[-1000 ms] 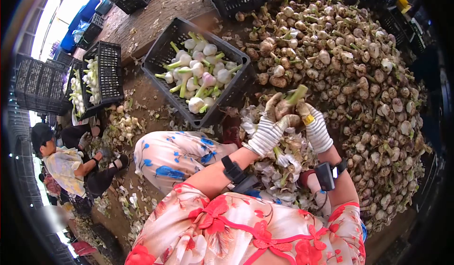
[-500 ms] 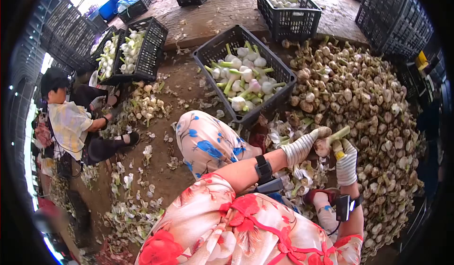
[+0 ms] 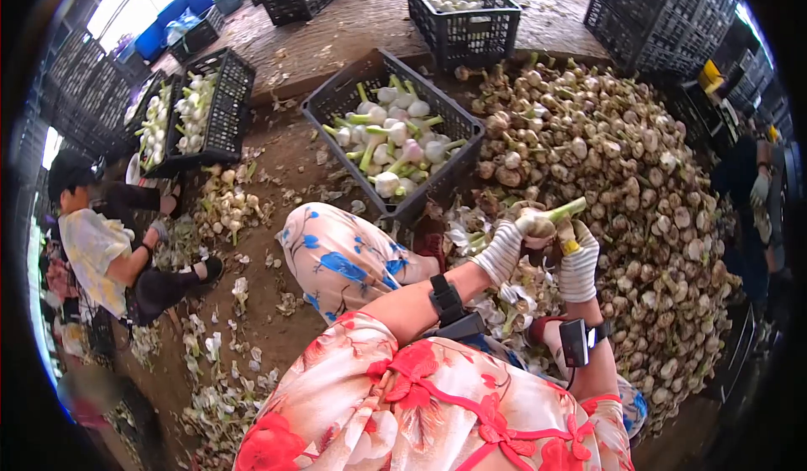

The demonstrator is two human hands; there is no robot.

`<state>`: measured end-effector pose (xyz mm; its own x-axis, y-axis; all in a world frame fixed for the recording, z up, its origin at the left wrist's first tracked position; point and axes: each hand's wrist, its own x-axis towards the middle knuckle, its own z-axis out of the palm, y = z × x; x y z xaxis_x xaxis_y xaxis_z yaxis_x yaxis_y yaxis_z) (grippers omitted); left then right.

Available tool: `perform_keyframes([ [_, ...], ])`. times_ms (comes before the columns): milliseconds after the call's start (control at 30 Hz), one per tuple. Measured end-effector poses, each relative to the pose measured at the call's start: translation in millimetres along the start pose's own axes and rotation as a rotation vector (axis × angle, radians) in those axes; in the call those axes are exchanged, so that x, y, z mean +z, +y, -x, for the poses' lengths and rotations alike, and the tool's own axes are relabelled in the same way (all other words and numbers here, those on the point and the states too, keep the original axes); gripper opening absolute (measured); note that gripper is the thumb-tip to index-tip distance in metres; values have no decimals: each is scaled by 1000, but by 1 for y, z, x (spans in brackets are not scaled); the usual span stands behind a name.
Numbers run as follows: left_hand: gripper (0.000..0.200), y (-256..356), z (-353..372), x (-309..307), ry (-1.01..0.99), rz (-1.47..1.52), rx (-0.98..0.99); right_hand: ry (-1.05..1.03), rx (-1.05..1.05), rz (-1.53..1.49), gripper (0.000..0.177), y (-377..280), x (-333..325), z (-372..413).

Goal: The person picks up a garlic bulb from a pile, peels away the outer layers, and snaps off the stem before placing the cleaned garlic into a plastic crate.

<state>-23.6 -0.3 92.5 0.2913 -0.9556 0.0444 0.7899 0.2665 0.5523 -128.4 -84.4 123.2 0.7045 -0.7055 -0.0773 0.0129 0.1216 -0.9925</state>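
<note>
A garlic bulb (image 3: 536, 225) with a long green stem (image 3: 567, 210) is gripped in my left hand (image 3: 503, 251), which wears a striped, soiled glove. The stem points up and to the right. My right hand (image 3: 578, 269), gloved the same way, is closed close beside the bulb and below the stem. A yellow patch (image 3: 570, 246) shows at its fingers; whatever they pinch is hidden. Under both hands lie loose garlic skins (image 3: 513, 307). The heap of unpeeled garlic (image 3: 647, 210) rises just beyond and right of my right hand.
Ahead stands a black crate (image 3: 315, 122) of cleaned garlic, with another crate (image 3: 462, 38) behind it. Tilted crates (image 3: 223, 105) hold garlic at left, near a seated co-worker (image 3: 101, 244). Stacked crates (image 3: 660, 21) stand at far right. Another person's gloved hand (image 3: 761, 187) shows at the right edge.
The view has turned slightly right, so the scene sits further left. Both my hands stay together at the bulb, its stem now tilted lower. Another person has come into view at right.
</note>
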Motion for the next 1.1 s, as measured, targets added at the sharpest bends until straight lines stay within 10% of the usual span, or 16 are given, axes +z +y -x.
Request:
perform_keyframes([
  [133,34,3,4,17,399,188,-81,-15,105,-273,31,-7,4,6],
  [267,54,20,1,7,-148,350,-242,-96,164,-445,29,-8,1,7],
  [400,54,18,-6,-1,-80,320,-319,-84,228,-594,23,-4,-9,4],
  [500,57,24,-5,9,198,-526,-244,33,90,-235,16,4,-14,1],
  [600,62,7,-3,-14,129,-465,-123,-18,-416,499,12,7,-15,3],
  [833,56,3,-9,-10,133,-676,28,62,-103,-83,13,16,-8,3],
  [1000,57,15,3,11,106,-673,-141,-73,-266,305,19,8,-24,8],
  [1100,62,19,5,15,99,-501,-182,21,-33,-244,17,4,-11,14],
])
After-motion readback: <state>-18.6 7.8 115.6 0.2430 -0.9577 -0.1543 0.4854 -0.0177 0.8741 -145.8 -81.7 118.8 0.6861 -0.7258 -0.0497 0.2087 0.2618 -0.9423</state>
